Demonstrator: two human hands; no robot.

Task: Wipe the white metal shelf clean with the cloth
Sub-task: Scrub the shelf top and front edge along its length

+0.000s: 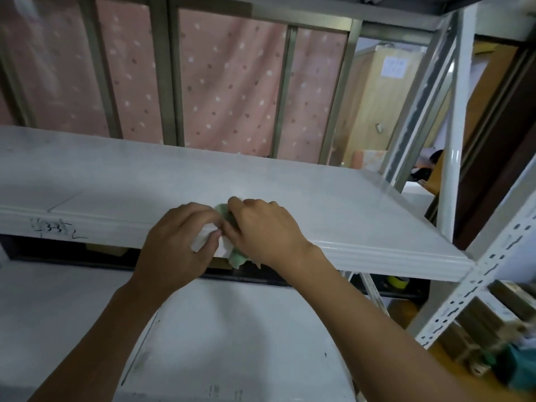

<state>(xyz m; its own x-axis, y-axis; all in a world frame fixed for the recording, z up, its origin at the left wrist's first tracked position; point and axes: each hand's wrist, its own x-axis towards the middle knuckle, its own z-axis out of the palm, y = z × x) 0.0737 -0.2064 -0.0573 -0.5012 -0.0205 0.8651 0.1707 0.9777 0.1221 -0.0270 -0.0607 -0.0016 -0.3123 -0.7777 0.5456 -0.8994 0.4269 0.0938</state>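
The white metal shelf (121,181) runs across the middle of the head view, with black handwriting on its front lip at the left. A small green and white cloth (224,248) is bunched at the shelf's front edge, mostly covered by both hands. My left hand (177,242) pinches the white part of the cloth from the left. My right hand (264,227) grips the green part from the right, knuckles up. The two hands touch over the cloth.
A lower white shelf board (232,343) lies under my forearms. A perforated white upright (481,274) slants at the right, with boxes and clutter beyond it. Behind the shelf stand grey metal bars (165,82) and a pink dotted curtain (232,88).
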